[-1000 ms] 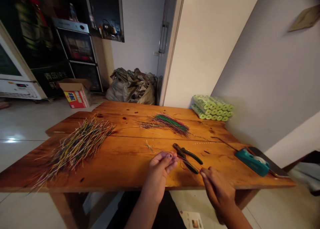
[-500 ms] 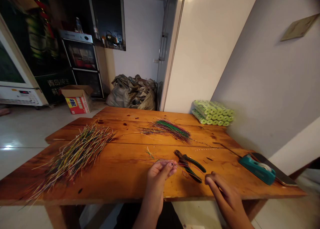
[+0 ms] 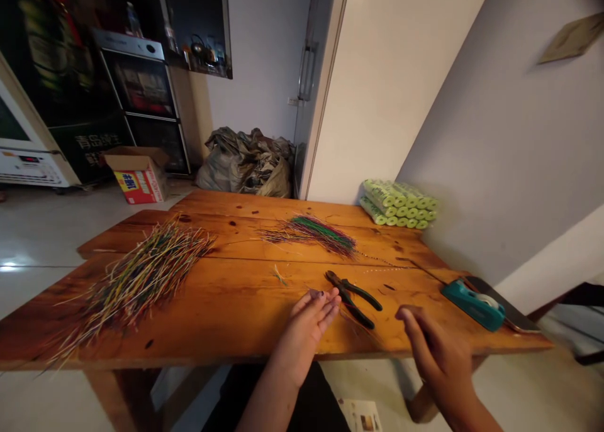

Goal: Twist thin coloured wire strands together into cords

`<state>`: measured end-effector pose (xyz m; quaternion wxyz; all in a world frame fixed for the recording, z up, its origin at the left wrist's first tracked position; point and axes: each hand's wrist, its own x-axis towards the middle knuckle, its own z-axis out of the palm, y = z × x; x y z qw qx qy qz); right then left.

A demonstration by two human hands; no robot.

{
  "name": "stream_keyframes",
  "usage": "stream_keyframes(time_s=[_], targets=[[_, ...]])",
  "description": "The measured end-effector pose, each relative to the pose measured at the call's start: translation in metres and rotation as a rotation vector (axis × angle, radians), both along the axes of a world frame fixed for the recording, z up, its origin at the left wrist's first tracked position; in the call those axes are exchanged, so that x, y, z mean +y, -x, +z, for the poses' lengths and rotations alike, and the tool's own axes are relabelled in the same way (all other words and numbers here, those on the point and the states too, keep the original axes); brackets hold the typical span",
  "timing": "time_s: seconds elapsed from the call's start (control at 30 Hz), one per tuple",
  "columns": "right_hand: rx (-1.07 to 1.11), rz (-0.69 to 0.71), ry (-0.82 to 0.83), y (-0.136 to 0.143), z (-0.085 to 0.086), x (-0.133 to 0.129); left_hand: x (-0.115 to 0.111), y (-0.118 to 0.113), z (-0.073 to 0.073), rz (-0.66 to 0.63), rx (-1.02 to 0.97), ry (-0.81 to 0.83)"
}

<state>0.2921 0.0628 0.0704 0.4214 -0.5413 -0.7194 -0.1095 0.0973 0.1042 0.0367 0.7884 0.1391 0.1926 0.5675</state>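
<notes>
Your bare right hand point(image 3: 441, 350) is drawing toward three o'clock, seemingly freeing room beside dark-handled metal pliers point(image 3: 361, 293), your bare left hand point(image 3: 306, 325) curling loosely, both holds impossible to tell.

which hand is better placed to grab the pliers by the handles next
Probably the right hand: the pliers lie with their handle ends toward it. The left hand is nearer the head end.

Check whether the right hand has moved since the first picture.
Yes. Judged against the pliers lying on the table, the right hand has shifted rightward, its fingertips now farther from the handle ends.
</notes>
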Motion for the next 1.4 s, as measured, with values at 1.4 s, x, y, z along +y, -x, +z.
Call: stream_keyframes(time_s=[1.4], targets=[[1.409, 0.774, 1.296, 0.067, -0.043, 0.039, 0.005, 0.007, -0.009, 0.321, 0.821, -0.377]])
